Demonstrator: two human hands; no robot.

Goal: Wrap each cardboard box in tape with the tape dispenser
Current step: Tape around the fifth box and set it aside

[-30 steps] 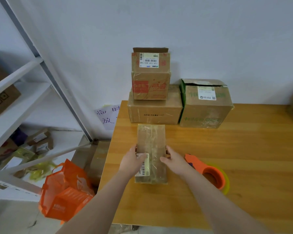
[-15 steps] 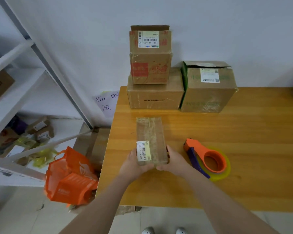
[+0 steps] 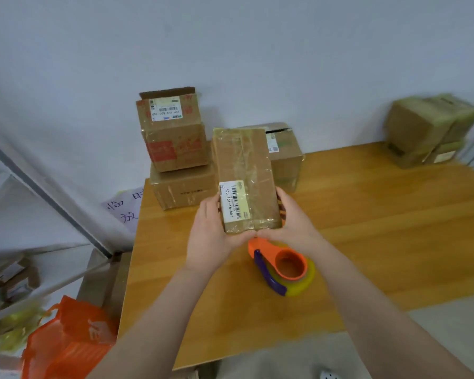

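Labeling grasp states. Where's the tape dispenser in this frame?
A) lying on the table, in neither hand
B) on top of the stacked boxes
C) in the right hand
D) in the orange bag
A: the tape dispenser lies on the table, while the left hand and right hand both hold the box up.

Pale wall [image 3: 230, 36] behind a wooden table [image 3: 381, 228]; white shelving [image 3: 47, 194] at left; floor [image 3: 449, 337] looks grey, though blurred.
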